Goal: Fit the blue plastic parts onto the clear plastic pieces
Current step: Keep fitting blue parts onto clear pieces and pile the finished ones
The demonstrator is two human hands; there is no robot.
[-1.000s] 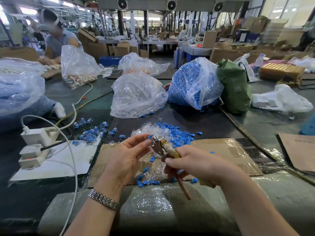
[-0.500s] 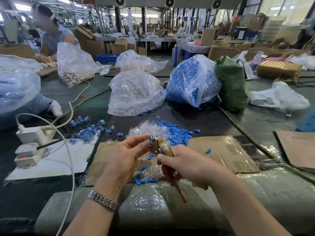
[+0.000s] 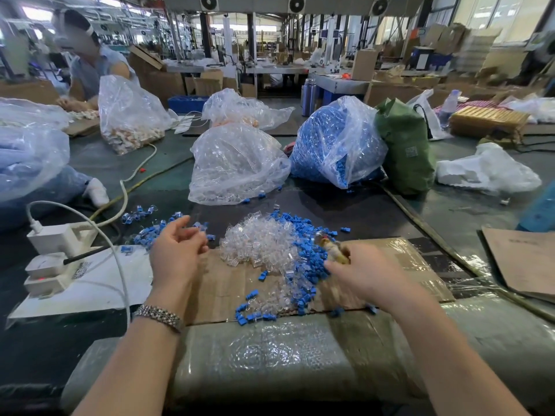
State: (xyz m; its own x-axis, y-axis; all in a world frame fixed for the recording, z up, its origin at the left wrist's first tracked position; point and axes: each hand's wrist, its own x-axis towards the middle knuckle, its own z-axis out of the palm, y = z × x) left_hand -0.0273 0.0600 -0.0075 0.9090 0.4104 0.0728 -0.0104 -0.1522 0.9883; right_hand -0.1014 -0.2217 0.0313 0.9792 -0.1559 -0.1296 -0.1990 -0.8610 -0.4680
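Hands first: our left hand [image 3: 177,253] hovers over the left edge of the cardboard sheet [image 3: 399,259], fingers loosely curled; it is blurred, and we cannot tell whether it holds anything. Our right hand [image 3: 360,274] grips a yellowish tool [image 3: 333,247] whose tip points into the pile at the right. Between the two hands lies a heap of clear plastic pieces [image 3: 258,244], with loose blue plastic parts [image 3: 309,250] scattered along its right and near sides, some spilling toward the near edge of the cardboard. Left of our left hand we see a smaller scatter of assembled blue-and-clear pieces [image 3: 150,226]. Farther off stand a bag of clear pieces [image 3: 237,166] and, to its right, a bag of blue parts [image 3: 333,142]. A white power strip [image 3: 54,256] sits at the left.
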